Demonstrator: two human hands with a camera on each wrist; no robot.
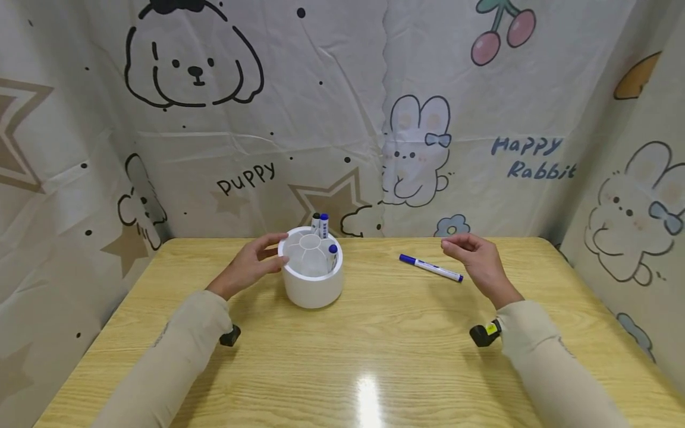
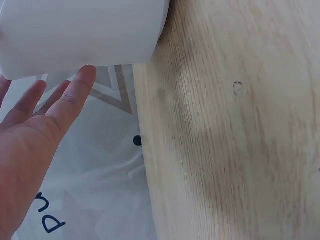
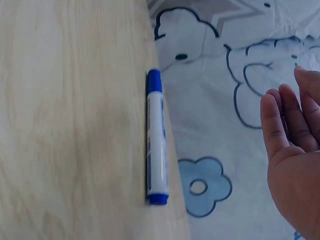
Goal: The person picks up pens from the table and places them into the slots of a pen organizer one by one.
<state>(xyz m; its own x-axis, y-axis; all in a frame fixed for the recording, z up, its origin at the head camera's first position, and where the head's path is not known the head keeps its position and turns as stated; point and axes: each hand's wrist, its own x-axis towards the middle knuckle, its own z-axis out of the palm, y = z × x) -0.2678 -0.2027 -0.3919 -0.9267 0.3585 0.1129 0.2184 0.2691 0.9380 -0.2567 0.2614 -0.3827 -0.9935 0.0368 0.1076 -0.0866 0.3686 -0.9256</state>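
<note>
A round white pen holder (image 1: 313,290) with clear divided compartments stands left of centre on the table. Two markers, one black-capped (image 1: 315,221) and one blue-capped (image 1: 324,224), stand in its rear; another blue-capped marker (image 1: 332,257) is at its right side. My left hand (image 1: 248,264) touches the holder's left side, thumb toward the front, fingers extended in the left wrist view. A white marker with blue ends (image 1: 430,268) lies on the table to the right. Just beyond its right end, my right hand (image 1: 476,264) hovers with loosely bent fingers, holding nothing.
The light wood table (image 1: 321,368) ends at a printed cloth backdrop (image 1: 321,137), which also hangs along both sides. Black wrist cameras (image 1: 230,336) sit below both cuffs. In the right wrist view, the loose marker (image 3: 157,142) lies close to the table's far edge.
</note>
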